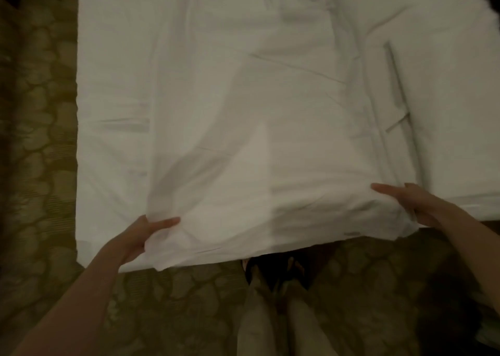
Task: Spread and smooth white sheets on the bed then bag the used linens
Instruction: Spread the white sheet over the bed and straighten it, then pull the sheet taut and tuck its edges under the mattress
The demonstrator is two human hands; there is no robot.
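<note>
Closest in, the person's legs in pale trousers [259, 326] and dark sandalled feet [273, 271] stand on a patterned olive carpet [40, 144], right at the foot of the bed [108, 85]. Both hands are up at the mattress edge. The left hand [140, 240] grips the near left corner of a white sheet [243, 166], thumb on top and fingers curled under the gathered cloth. The right hand [416, 207] holds the near right corner, fingers fairly straight along the fold, with the cloth bunched beneath them. The sheet runs away from the person up the middle of the bed, creased and rumpled toward the far end, over more white bedding on either side.
</note>
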